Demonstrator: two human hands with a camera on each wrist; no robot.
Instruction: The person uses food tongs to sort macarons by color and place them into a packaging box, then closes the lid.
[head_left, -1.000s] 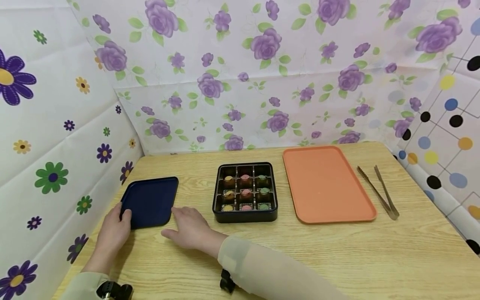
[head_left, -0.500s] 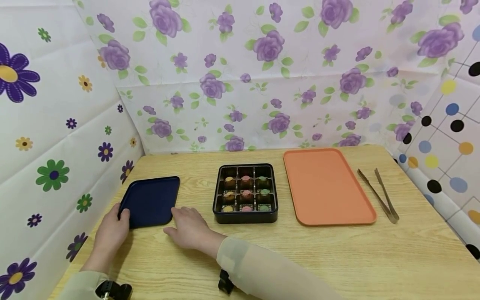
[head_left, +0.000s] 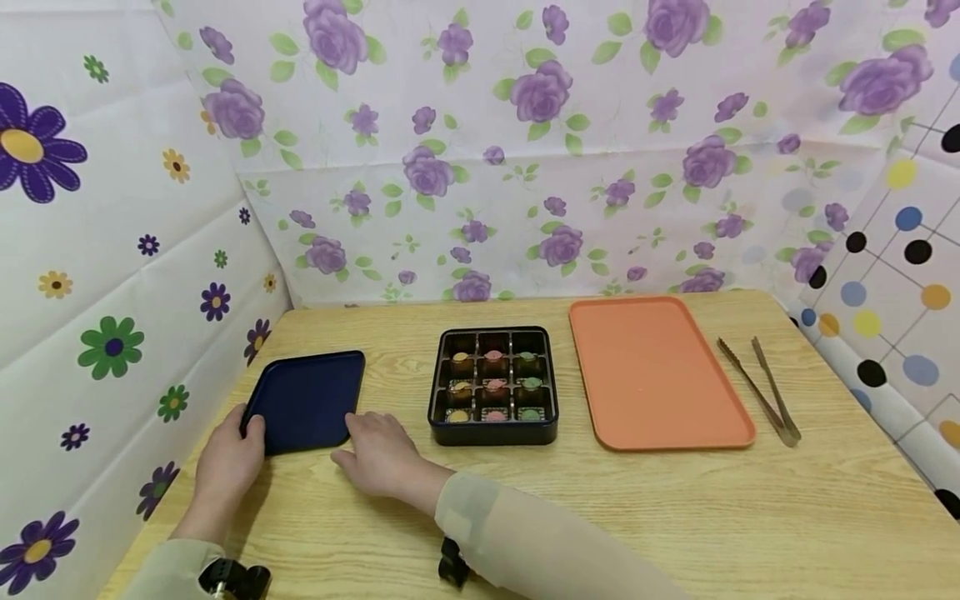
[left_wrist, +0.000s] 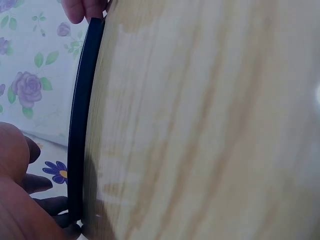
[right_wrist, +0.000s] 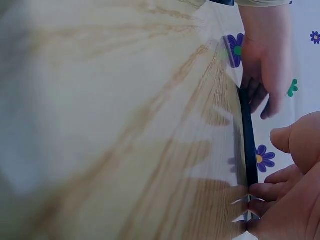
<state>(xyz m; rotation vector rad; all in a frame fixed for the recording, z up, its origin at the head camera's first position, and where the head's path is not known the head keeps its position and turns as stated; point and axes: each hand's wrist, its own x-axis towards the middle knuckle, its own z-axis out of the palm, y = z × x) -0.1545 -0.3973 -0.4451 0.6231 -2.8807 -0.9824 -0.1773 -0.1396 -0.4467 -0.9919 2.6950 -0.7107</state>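
Note:
A shallow dark blue square tray (head_left: pixel 311 400) with rounded corners lies on the left of the table. My left hand (head_left: pixel 231 454) is at its near left corner, fingers along the outer side; in the left wrist view the fingertips (left_wrist: pixel 60 215) meet the tray's edge while the thumb stands apart. On the opposite side, my right hand (head_left: pixel 381 454) touches the right edge with its fingertips, thumb spread away. From the right wrist view, the tray's dark edge (right_wrist: pixel 248 145) runs between both hands. To the right of it stands a black box (head_left: pixel 492 433) with several compartments holding small yellow, pink and green pieces.
An orange rectangular tray (head_left: pixel 660 375) lies right of the box. Metal tongs (head_left: pixel 765 396), arms spread, lie beyond it at the right. Flower-patterned cloth (head_left: pixel 420 217) walls the back and left of the wooden table (head_left: pixel 600 508), with a dotted cloth on the right.
The head view has shifted slightly. Both hands stay at the blue tray's sides, and the tray has slid very slightly to the right with them. Box, orange tray and tongs stay put.

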